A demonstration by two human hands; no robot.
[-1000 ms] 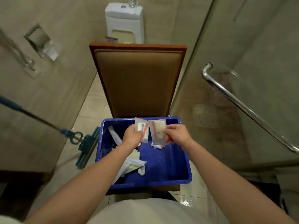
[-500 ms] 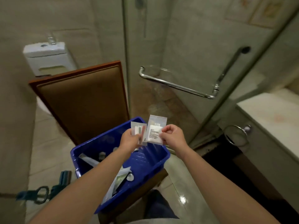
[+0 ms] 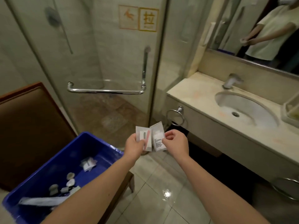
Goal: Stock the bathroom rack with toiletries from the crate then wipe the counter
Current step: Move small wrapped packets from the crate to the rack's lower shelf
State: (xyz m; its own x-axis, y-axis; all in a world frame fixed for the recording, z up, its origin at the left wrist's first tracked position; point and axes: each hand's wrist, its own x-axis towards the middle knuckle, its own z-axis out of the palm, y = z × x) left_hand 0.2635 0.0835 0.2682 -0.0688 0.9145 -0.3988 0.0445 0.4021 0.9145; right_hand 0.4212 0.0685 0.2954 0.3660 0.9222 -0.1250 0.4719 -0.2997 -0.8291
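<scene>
Now the left hand (image 3: 135, 147) pinches a clear sachet with a pink strip (image 3: 144, 137). The right hand (image 3: 175, 142) pinches a white printed sachet (image 3: 158, 138) touching it. Both are just right of the blue crate (image 3: 72, 152), which holds loose packets (image 3: 88, 164). Farther right of the crate stands the counter (image 3: 202, 113).

Crate (image 3: 90, 135) at lower left, chair back (image 3: 29, 135) behind it. Loose packets (image 3: 88, 164) inside crate. Left grip (image 3: 134, 146) and right grip (image 3: 176, 141) side by side just right of crate, above floor. Left grip pinches left packet (image 3: 144, 135), right grip pinches right packet (image 3: 158, 138); packets touching. Shower door handle (image 3: 105, 91) ahead. Surface (image 3: 186, 88) at right; sink (image 3: 226, 101) set in it, faucet (image 3: 231, 81) behind sink, mirror (image 3: 258, 29) above. Towel ring (image 3: 175, 117) on surface's front.
</scene>
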